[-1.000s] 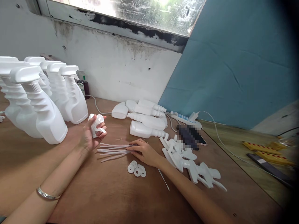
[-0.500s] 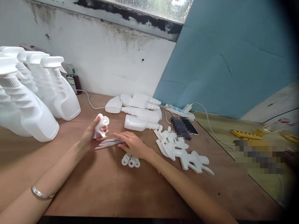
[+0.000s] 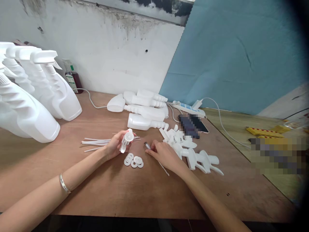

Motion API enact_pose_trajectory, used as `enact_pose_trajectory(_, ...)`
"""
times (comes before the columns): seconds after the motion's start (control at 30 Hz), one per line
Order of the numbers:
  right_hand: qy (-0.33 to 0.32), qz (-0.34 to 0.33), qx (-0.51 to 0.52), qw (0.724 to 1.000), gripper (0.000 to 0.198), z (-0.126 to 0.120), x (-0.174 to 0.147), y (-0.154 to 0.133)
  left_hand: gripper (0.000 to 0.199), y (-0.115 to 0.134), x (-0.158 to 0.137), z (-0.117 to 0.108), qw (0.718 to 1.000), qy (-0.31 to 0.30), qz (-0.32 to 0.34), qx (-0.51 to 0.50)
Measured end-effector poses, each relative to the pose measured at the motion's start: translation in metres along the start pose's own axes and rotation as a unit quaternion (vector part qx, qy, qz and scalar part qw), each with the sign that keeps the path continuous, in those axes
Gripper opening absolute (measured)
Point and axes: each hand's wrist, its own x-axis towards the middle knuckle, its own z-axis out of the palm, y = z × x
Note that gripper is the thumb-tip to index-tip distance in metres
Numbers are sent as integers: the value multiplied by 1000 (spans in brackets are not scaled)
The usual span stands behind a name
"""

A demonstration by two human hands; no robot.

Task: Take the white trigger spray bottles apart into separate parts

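Note:
My left hand (image 3: 116, 145) is closed around a white spray trigger head (image 3: 127, 138), its round underside turned toward me. My right hand (image 3: 164, 154) pinches a thin white tube (image 3: 165, 169) with a greyish cylindrical end piece (image 3: 147, 145) sticking out past the fingertips. Behind my left hand lies a loose bundle of thin white tubes (image 3: 96, 141), partly covered by that hand. Between the two hands, a little nearer to me, is a small heap of flat white ring washers (image 3: 134, 163). More white spray trigger heads (image 3: 193, 158) lie piled just right of my right hand.
White bottles (image 3: 147, 123) without spray heads lie on their sides behind my hands. Several bottles with spray heads (image 3: 65, 96) stand at left, near a dark bottle (image 3: 73, 80). Phones (image 3: 201, 124), a power strip (image 3: 190, 109) and cables are at the back right of the brown table (image 3: 135, 196).
My right hand has left the tube bundle and moved right, now holding a tube with a greyish end. My left hand has moved right with the spray trigger head and turned it.

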Motion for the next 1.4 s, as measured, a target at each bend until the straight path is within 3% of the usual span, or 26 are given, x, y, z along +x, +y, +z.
enact_pose_trajectory(0.07,59,-22,71,995,23,-2,-1,-2,25,-1,3,0,1000,-9,12,16)
enact_pose_trajectory(0.13,149,-44,169,973,22,-7,-4,-7,26,-3,4,3,999,-5,13,52)
enact_pose_trajectory(0.2,230,-79,289,926,18,-12,-7,-14,26,-5,3,7,994,7,16,105)
enact_pose_trajectory(0.3,314,-177,433,826,9,-14,-9,-26,26,-9,1,11,988,22,26,153)
enact_pose_trajectory(0.4,389,-264,436,767,9,-5,-8,-32,31,-13,2,7,986,28,33,159)
enact_pose_trajectory(0.53,424,-333,321,779,23,11,-8,-29,36,-18,3,0,983,37,55,173)
enact_pose_trajectory(0.7,421,-416,193,782,24,15,-9,-27,39,-22,0,4,980,78,64,171)
enact_pose_trajectory(0.87,388,-423,214,791,24,18,-10,-30,41,-20,-4,9,967,117,54,218)
enact_pose_trajectory(0.97,375,-411,241,795,22,23,-9,-29,39,-19,-6,11,951,130,92,264)
enact_pose_trajectory(1.1,401,-425,207,785,19,29,-7,-27,39,-19,-5,11,937,129,129,298)
enact_pose_trajectory(1.27,453,-483,104,742,19,33,-4,-27,38,-23,-2,5,924,127,147,330)
enact_pose_trajectory(1.4,402,-412,202,792,15,33,-6,-29,40,-23,-2,2,922,116,141,342)
